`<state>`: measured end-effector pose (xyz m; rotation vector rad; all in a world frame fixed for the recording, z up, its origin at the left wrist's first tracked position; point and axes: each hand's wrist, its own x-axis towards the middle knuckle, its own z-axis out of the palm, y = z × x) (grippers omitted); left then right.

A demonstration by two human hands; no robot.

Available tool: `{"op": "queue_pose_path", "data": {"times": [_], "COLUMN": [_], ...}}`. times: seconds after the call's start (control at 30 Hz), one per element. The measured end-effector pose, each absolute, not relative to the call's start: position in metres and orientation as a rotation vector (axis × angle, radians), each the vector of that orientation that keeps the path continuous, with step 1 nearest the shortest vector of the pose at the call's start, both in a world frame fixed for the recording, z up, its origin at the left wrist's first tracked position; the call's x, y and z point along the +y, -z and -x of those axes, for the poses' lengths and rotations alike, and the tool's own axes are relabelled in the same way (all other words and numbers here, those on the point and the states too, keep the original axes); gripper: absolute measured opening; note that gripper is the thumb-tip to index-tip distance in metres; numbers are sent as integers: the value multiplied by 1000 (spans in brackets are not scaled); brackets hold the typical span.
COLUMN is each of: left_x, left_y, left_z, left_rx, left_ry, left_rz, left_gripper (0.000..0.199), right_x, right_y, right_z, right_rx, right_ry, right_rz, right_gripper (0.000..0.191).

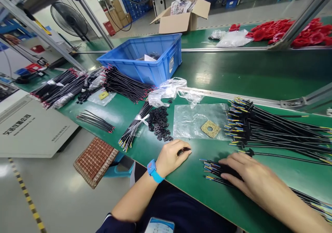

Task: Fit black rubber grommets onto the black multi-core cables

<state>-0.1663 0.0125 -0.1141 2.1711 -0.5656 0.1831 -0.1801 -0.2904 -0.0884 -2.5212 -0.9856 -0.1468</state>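
My left hand (pixel 172 157), with a blue band on its wrist, rests near the table's front edge. Its thumb and index finger curl together; a dark spot shows between them, too small to name. To the right, my right hand (pixel 250 174) is closed around a bundle of black cables (pixel 211 167) with stripped, coloured wire ends. Behind it lies a larger pile of black cables (pixel 280 131), with black parts near their ends. A heap of small black plastic pieces (pixel 158 122) is just beyond my left hand, beside a tied cable bundle (pixel 133 127).
A clear plastic bag (pixel 186 120) bears a yellow sponge (pixel 210 129). Farther back are a blue bin (pixel 145 67), more cable bundles (pixel 127 84) and crumpled plastic (pixel 168 91). A metal rail (pixel 233 96) crosses behind the cables. Red parts (pixel 275 30) lie at the far right.
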Motion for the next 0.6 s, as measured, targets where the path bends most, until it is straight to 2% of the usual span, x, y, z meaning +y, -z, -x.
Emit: {"op": "queue_pose_path", "data": {"times": [0.2,0.3,0.4,0.5,0.6], "left_x": [-2,-17,-27,-26,-20], "left_y": [89,82,89,98,102], "left_z": [157,150,145,144,145], "left_rx": [-400,-341,-222,-74,17], "left_ry": [-257,-173,66,241,271], "left_rz": [-1955,-1745,-1409,-1188,-1145], "left_gripper": [17,24,34,47,55], "right_x": [-284,-282,-280,-278,-276], "right_y": [81,76,78,86,95], "right_z": [179,177,173,169,166], "right_rx": [-894,-835,-787,-794,-828], "right_ry": [128,345,701,947,991], "right_rz": [2435,2462,2607,2774,2903], "right_gripper": [23,26,28,16,9]}}
